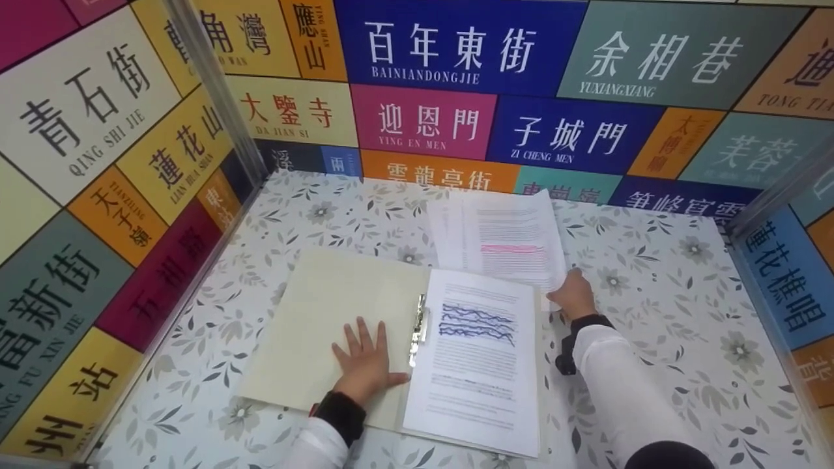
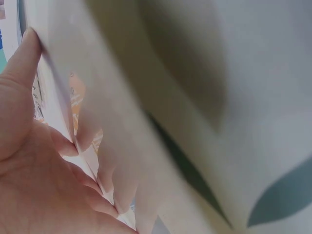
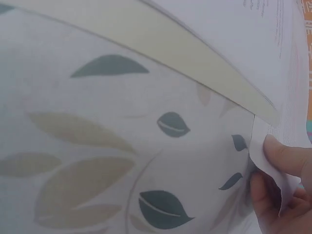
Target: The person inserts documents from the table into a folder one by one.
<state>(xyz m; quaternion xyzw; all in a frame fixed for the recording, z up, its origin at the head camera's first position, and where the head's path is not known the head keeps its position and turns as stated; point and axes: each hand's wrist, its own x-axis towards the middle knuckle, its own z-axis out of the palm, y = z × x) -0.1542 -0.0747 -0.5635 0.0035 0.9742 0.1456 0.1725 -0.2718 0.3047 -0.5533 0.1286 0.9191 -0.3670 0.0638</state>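
While the cream folder (image 1: 326,326) lies open on the floral tablecloth (image 1: 651,273), its right half carries a printed sheet (image 1: 479,365) with blue scribbled lines near the top, and a metal clip (image 1: 417,329) runs along the spine at that sheet's left edge. The left half of the folder is a bare inner cover.

The left hand (image 1: 365,365) lies flat, palm down, on this inner cover, fingers straight and slightly spread and pointing away from the person, thumb extended toward the clip. It grips nothing. In the left wrist view, the left hand's fingers (image 2: 19,63) lie straight against the pale cover surface.

The right hand (image 1: 573,296) is just beyond the folder's far right corner. It pinches the near right corner of a loose stack of papers (image 1: 502,238). The right wrist view shows the thumb (image 3: 287,156) on top of the paper corner and the other fingers curled beneath it, with the corner raised off the cloth. The stack lies directly ahead and to the left of this hand, past the folder's far edge; its top sheet bears pink highlighted lines.

Both forearms wear white sleeves with dark wrist straps. Panels (image 1: 456,78) printed with coloured street-name signs enclose the table on the left, far and right sides of both hands.
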